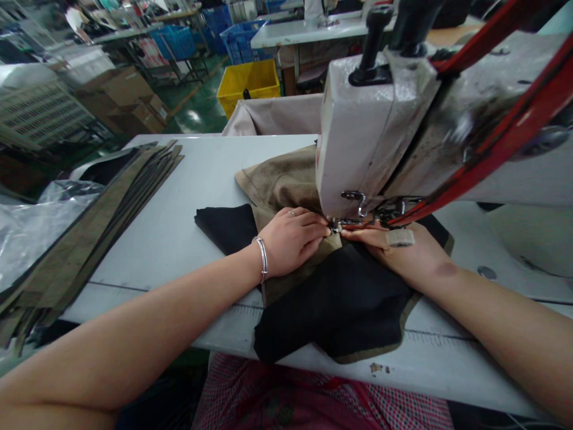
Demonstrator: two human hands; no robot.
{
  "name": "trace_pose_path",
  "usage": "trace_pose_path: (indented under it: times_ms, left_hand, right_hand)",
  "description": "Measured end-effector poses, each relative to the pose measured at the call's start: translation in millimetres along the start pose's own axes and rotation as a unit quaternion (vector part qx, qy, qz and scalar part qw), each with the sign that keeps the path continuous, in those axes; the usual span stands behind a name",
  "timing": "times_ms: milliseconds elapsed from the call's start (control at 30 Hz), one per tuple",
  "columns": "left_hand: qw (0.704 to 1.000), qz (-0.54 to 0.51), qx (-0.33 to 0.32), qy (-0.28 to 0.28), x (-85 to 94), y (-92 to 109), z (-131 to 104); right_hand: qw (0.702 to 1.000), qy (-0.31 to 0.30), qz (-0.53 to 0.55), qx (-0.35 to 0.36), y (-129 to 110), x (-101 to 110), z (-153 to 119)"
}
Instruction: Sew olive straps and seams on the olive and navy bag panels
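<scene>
Olive-brown and black fabric (340, 298) lies under the head of a white sewing machine (358, 137), partly hanging toward the table's front edge. My left hand (295, 239), with a bracelet and ring, presses on the fabric just left of the needle area, its fingers together. On the right, my right hand (403, 248) reaches under the machine head, a beige band round one finger, its fingertips at the presser foot on the fabric. The machine partly hides its fingers. Both hands touch the cloth close to the presser foot (335, 226).
Long olive and dark strips (102, 221) lie stacked on the white table (179, 179) at the left, beside clear plastic. A red guard crosses the machine at the right. Beyond stand a yellow crate (248, 80), blue crates, cardboard boxes (125, 98) and, far off, a person.
</scene>
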State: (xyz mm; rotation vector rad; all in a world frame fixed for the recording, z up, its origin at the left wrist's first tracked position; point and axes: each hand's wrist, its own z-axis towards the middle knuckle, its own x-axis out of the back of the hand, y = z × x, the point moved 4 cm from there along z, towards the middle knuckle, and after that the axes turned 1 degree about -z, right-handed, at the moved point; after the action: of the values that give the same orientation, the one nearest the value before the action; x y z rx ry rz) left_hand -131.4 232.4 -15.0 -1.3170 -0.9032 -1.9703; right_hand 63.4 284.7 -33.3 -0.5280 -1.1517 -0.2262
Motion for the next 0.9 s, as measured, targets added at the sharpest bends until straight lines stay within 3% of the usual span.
trace_pose_path:
  times_ms: [167, 300, 400, 500, 567, 633, 733, 800, 833, 900]
  left_hand:
    - [1.0, 0.0, 0.002, 0.002, -3.3, 1, 2]
    - [1.0, 0.007, 0.014, 0.012, -0.6, -2, -2]
    - [0.994, 0.058, 0.086, 0.035, 12.0, -16, -11]
    - [0.978, 0.138, 0.156, 0.004, 25.7, -21, -25]
    - [0.968, 0.181, 0.164, -0.055, 32.3, -7, -33]
    - [0.96, 0.195, 0.162, -0.121, 38.5, 18, -38]
    - [0.956, 0.135, 0.129, -0.225, 46.2, 61, -40]
    - [0.956, 0.062, 0.042, -0.284, 47.1, 81, -36]
    - [0.957, 0.037, -0.012, -0.286, 47.0, 86, -33]
    - [0.971, 0.03, -0.089, -0.22, 44.3, 83, -25]
  right_hand:
    - [0.999, 0.003, -0.04, -0.012, 7, 0, 6]
    - [0.998, -0.031, 0.037, -0.044, 3, 22, 5]
    - [0.99, -0.04, 0.12, -0.064, -28, 45, -8]
    - [0.992, -0.04, 0.117, -0.015, -76, 55, -22]
    - [0.996, -0.055, 0.07, 0.02, -98, 52, -24]
    - [0.998, -0.063, 0.015, 0.017, -100, 48, -21]
    - [0.997, -0.07, -0.034, -0.003, -75, 43, -14]
    - [0.997, -0.072, -0.029, 0.009, -57, 41, -12]
    - [0.997, -0.068, -0.018, 0.017, -51, 39, -13]
    - [0.998, -0.051, 0.006, 0.018, -47, 36, -17]
